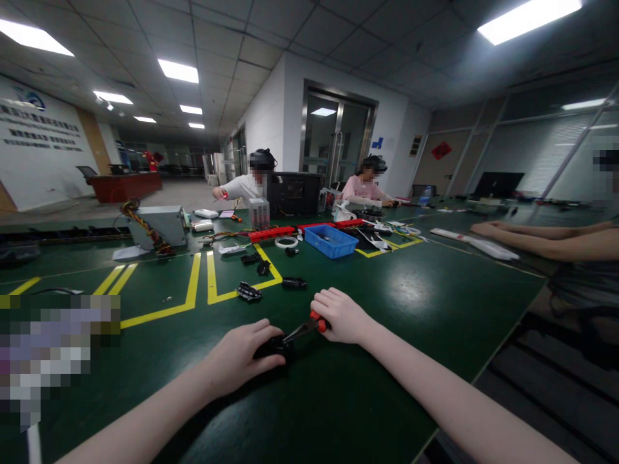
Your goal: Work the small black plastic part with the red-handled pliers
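My right hand (pixel 342 316) is wrapped around the red handles of a pair of pliers (pixel 304 330). The jaws point left and meet a small black plastic part (pixel 279 348). That part sits in my left hand (pixel 249 351), between the thumb and the fingers, down at the green tabletop (pixel 382 386). Its exact shape is partly hidden by my fingers. Just beyond my hands lie more black plastic pieces: a ribbed one (pixel 249 292), a longer one (pixel 294 282) and a small one (pixel 264 267).
A blue bin (pixel 331 241) stands ahead with small items inside. Left of it are a white cable ring (pixel 286 242) and a metal power supply (pixel 157 227) with wires. Two people sit across the table near a black computer case (pixel 294 193); another person's forearms (pixel 541 238) rest at the right.
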A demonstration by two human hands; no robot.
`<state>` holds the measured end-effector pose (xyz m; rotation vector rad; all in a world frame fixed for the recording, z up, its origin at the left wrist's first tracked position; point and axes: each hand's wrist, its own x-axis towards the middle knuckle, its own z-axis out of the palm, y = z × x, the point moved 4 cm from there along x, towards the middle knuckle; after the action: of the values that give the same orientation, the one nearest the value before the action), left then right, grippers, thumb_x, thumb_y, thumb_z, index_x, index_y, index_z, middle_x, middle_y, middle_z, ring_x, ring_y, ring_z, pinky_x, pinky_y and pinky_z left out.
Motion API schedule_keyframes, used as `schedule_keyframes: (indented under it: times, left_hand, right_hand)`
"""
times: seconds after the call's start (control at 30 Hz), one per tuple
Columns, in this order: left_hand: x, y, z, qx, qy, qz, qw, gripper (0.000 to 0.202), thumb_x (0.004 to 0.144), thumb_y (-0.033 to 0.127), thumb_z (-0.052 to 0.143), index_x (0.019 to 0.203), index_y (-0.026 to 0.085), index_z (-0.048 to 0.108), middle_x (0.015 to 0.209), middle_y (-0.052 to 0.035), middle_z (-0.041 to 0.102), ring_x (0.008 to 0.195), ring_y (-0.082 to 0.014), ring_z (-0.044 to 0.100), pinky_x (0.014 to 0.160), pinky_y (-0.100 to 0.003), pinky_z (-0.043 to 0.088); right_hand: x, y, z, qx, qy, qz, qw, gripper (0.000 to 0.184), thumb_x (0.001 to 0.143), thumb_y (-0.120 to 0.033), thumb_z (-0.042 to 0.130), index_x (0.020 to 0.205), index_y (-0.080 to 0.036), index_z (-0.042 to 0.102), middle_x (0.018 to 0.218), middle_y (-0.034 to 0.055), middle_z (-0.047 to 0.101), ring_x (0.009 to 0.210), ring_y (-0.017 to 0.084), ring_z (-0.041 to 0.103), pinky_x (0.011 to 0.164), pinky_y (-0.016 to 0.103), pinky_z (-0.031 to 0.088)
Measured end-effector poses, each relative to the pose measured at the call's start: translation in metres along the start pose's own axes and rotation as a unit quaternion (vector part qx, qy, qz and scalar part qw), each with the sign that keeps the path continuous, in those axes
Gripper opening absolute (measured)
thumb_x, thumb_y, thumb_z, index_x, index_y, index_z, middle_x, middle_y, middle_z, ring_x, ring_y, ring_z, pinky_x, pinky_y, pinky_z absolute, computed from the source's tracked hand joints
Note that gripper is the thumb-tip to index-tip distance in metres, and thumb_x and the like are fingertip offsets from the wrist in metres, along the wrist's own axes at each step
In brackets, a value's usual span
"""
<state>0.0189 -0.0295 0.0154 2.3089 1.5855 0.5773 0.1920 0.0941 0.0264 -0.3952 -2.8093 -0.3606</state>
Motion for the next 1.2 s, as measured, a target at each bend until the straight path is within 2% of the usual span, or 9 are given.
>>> schedule_keyframes:
  times: [0.37,0.63,0.97,1.2]
  left_hand:
    - [0.0006,-0.0015,0.0017,-0.003,0.0,-0.009,1.0,0.034,0.088,0.037,0.056,0.12,0.026,0.053,0.104,-0.0026,0.058,0.09,-0.0195,0.06,0.078,-0.03,0.047]
    - [0.0008,0.0009,0.0004,0.006,-0.01,-0.004,1.0,0.033,0.09,0.042,0.051,0.119,0.025,0.054,0.103,-0.0036,0.057,0.087,-0.0191,0.06,0.076,-0.029,0.047]
    - [0.0006,-0.0019,0.0021,-0.006,0.002,-0.012,1.0,0.037,0.086,0.038,0.058,0.121,0.027,0.053,0.105,-0.0021,0.057,0.09,-0.0194,0.06,0.078,-0.029,0.047]
    - [0.0005,0.0006,0.0008,0.007,-0.004,0.001,1.0,0.032,0.09,0.041,0.053,0.118,0.026,0.054,0.103,-0.0022,0.056,0.087,-0.0189,0.059,0.076,-0.029,0.046]
  right_hand:
    - [-0.0002,0.0004,0.0001,-0.002,0.002,-0.002,1.0,0.012,0.072,-0.022,0.058,0.082,-0.016,0.054,0.086,0.0056,0.055,0.078,0.017,0.046,0.07,0.029,0.032]
    - [-0.0002,-0.0001,0.0,-0.008,-0.003,0.0,1.0,0.012,0.071,-0.021,0.057,0.081,-0.017,0.054,0.086,0.0056,0.055,0.078,0.017,0.046,0.07,0.029,0.033]
    - [-0.0002,0.0009,0.0008,-0.008,-0.004,-0.003,1.0,0.012,0.071,-0.021,0.057,0.082,-0.017,0.053,0.086,0.0053,0.054,0.078,0.017,0.045,0.07,0.028,0.032]
    - [-0.0002,0.0006,0.0006,-0.004,-0.004,-0.001,1.0,0.012,0.071,-0.021,0.057,0.081,-0.017,0.053,0.086,0.0056,0.054,0.077,0.017,0.045,0.07,0.029,0.032]
